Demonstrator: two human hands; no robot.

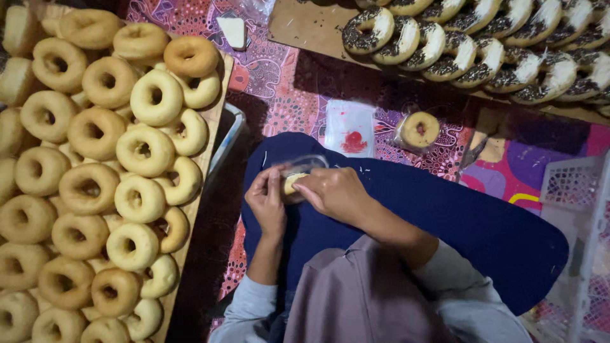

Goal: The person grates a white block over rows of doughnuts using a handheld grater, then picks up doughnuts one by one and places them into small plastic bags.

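A plain doughnut (292, 183) in a clear plastic bag (304, 166) is held over the lap, on dark blue cloth (445, 216), between both hands. The left hand (267, 200) is closed around the bag's left side, thumb against the plastic; the right hand (333, 192) is curled over the doughnut from the right, fingers (304, 187) pinching it — most of the doughnut is hidden beneath them. To the left, a wooden tray (216, 108) is stacked with plain ring doughnuts (95, 171). At top right, a row of doughnuts topped with chocolate sprinkles and white icing (483, 38) lies overlapped on a brown board (305, 28). On the patterned mat (286, 95) ahead, an empty flat bag with a red mark (349, 130) is seen, and just beside it a bagged plain doughnut (419, 129). A white mesh basket (572, 190) is at the right edge.
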